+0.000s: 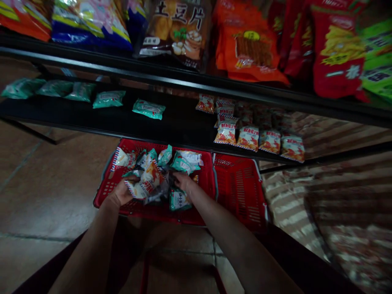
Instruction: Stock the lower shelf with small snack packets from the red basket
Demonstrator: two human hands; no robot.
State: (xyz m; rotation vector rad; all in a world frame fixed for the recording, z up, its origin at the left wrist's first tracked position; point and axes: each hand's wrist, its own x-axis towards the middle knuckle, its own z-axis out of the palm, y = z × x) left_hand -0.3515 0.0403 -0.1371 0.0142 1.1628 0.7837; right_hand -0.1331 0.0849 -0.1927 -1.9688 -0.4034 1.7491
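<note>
So there's a black shelf rack out past the fingertips, and a red plastic shopping basket right under the fingers, plus a second red basket right of them. Left hand has its fingers against an orange-and-white snack packet, which is in the first basket between both hands; can't tell if they're clamped. Right hand dips in too, fingertips hidden, grip unclear, teal snack packet just below those fingers
</note>
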